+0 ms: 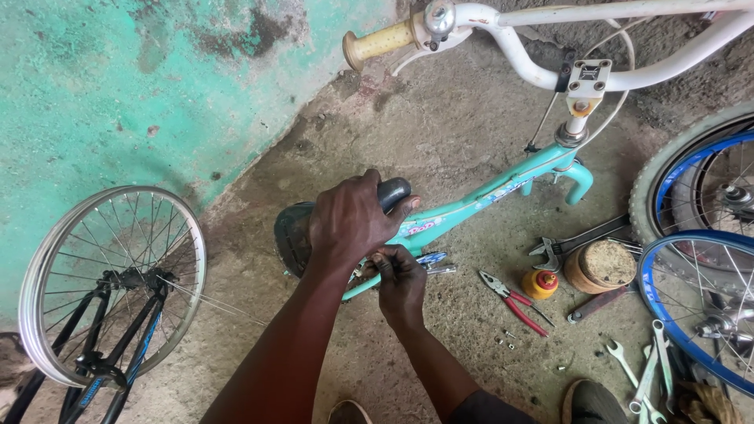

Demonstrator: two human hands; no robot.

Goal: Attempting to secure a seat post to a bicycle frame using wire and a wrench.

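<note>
Black saddle [302, 228] being pressed down by left hand [349, 220], closed over its top, at frame centre. Right hand [400, 286] being pinched narrow on small fastener under saddle, at 5 o'clock from it; tool, if any, being hidden by fingers.

Teal frame [487, 192] being propped on concrete floor [440, 361] without stand.

Risks judged:
- Frame being tipped by downward push.
- Fastener being dropped among loose nuts [506, 341] at 3 o'clock.
- Red pliers [514, 302] being left beyond quick reach.
</note>
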